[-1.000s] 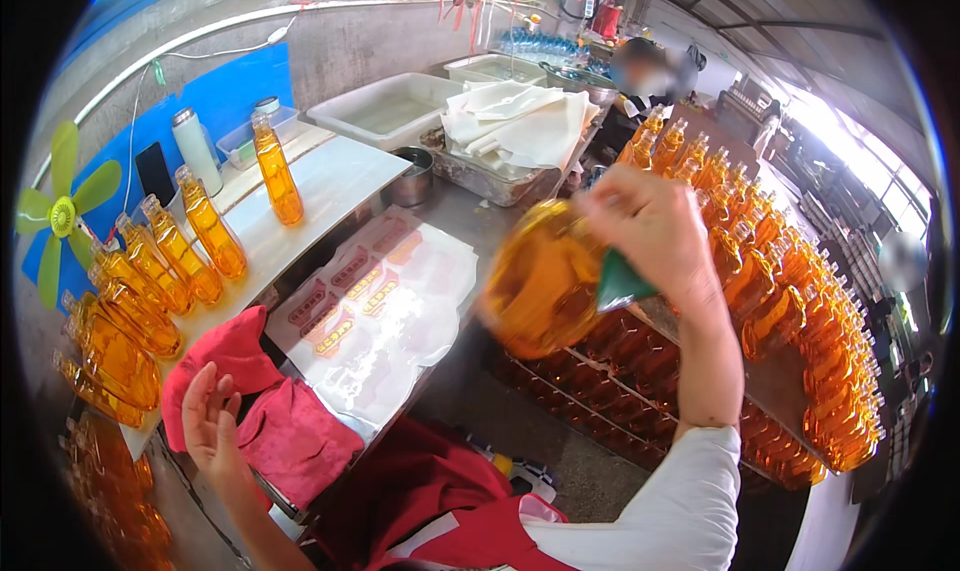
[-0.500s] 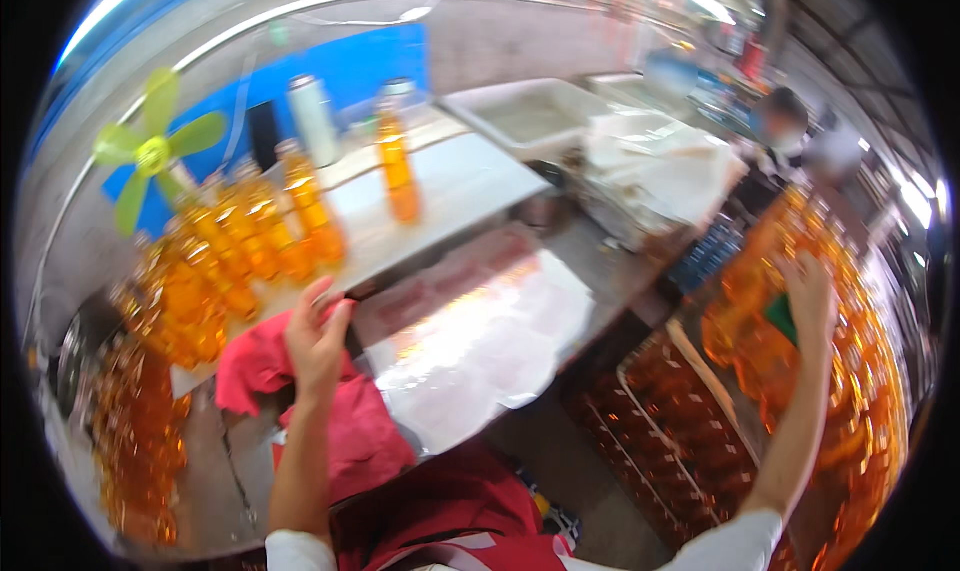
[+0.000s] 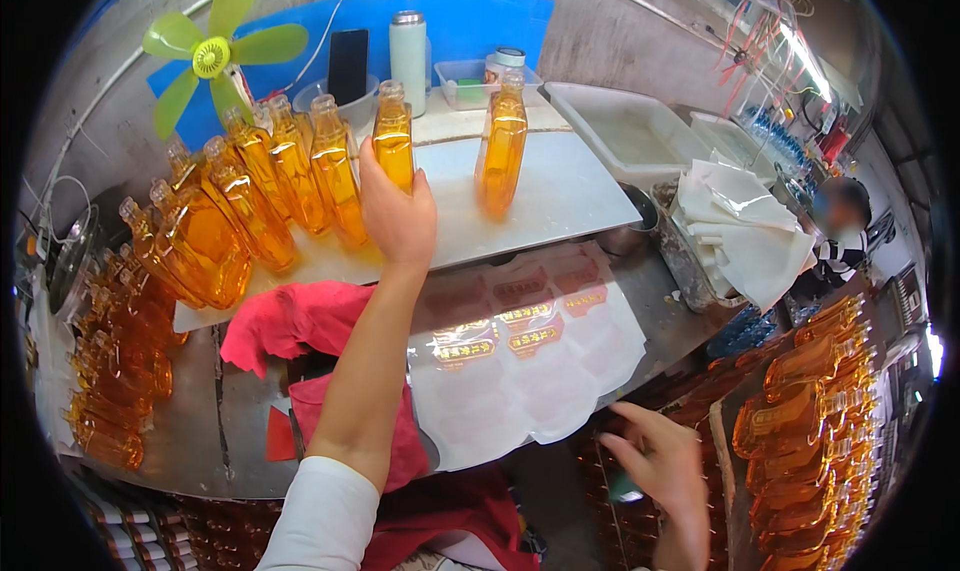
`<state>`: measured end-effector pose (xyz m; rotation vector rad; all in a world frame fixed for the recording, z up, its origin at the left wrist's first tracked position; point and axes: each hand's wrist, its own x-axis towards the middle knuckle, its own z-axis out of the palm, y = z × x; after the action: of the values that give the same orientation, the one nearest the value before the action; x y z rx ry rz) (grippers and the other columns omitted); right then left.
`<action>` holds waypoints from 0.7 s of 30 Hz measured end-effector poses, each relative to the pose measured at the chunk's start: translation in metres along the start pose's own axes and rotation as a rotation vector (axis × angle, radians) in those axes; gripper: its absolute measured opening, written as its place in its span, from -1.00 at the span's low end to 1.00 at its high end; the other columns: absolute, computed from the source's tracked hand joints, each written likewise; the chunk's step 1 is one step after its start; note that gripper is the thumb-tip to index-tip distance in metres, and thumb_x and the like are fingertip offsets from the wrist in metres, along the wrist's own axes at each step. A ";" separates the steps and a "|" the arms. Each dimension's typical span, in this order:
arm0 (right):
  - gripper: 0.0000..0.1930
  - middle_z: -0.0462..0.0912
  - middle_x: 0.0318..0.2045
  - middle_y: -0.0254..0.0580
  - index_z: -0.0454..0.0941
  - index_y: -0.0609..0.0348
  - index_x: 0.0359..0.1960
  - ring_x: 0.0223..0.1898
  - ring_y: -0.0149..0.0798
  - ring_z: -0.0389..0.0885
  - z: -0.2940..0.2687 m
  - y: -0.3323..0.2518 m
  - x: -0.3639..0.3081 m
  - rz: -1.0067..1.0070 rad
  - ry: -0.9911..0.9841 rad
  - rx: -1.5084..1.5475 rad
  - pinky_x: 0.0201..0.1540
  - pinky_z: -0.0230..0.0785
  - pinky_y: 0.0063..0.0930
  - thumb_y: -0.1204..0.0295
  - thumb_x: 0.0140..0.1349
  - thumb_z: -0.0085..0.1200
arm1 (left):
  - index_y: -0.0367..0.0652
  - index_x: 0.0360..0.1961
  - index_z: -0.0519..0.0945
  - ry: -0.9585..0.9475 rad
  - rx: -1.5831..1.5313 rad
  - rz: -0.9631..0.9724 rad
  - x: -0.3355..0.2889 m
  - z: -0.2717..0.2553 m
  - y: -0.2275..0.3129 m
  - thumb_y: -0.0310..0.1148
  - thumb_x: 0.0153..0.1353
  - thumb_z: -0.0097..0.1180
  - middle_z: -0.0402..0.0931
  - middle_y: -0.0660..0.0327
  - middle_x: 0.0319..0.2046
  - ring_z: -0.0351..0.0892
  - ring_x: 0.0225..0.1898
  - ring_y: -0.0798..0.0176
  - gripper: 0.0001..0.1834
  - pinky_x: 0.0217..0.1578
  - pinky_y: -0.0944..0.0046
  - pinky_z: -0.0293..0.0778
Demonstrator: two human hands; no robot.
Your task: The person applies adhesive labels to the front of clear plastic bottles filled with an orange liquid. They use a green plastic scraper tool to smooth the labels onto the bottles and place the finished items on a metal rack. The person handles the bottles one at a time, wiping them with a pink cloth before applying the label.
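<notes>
One clear-glass bottle of amber liquid, long axis upright, gripped in left hand; right hand well apart, lower right, fingers parted, small greenish piece beside them, cannot tell if held.

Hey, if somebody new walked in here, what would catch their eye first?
Probably the amber bottles, crowded at the left and massed at the lower right, with the left hand around one bottle above centre. Next might be the lime-green fan at the upper left, then the bright pink cloth lying partly behind the left forearm.
</notes>
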<state>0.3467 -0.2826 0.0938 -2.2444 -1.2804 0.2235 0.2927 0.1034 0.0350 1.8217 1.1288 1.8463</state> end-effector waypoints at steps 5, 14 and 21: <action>-0.65 0.56 0.06 -0.13 0.52 0.09 0.08 -0.25 0.07 0.65 0.115 0.049 0.079 -0.216 0.005 -0.046 -0.22 0.54 -0.16 0.38 0.24 0.04 | -0.22 0.26 0.31 -0.066 -0.110 0.110 -0.007 -0.024 0.013 -0.56 0.02 0.29 0.50 -0.08 0.03 0.53 0.06 -0.12 -0.27 0.02 0.12 0.48; -0.47 0.35 0.33 -0.18 0.37 0.13 0.24 -0.22 0.09 0.66 0.157 0.049 0.058 -0.135 -0.267 -0.265 -0.24 0.53 -0.14 0.17 0.30 0.03 | -0.25 0.29 0.25 -0.442 -0.715 -0.409 0.006 -0.199 0.031 -0.74 0.00 0.21 0.49 0.06 0.07 0.51 0.13 0.19 -0.22 0.02 0.22 0.55; -0.30 0.44 0.25 -0.18 0.38 0.06 0.25 -0.19 -0.01 0.68 0.134 0.043 -0.013 -0.437 -0.252 -0.119 -0.31 0.55 -0.27 0.12 0.08 0.31 | -0.29 0.21 0.29 -0.589 -0.710 -0.808 -0.019 -0.280 -0.019 -0.55 0.05 0.21 0.57 -0.07 -0.02 0.63 0.00 0.04 -0.34 0.04 0.13 0.56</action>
<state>0.3190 -0.2610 -0.0435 -2.0108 -1.9242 0.2772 0.0257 0.0153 0.0420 1.1107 0.6827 0.9469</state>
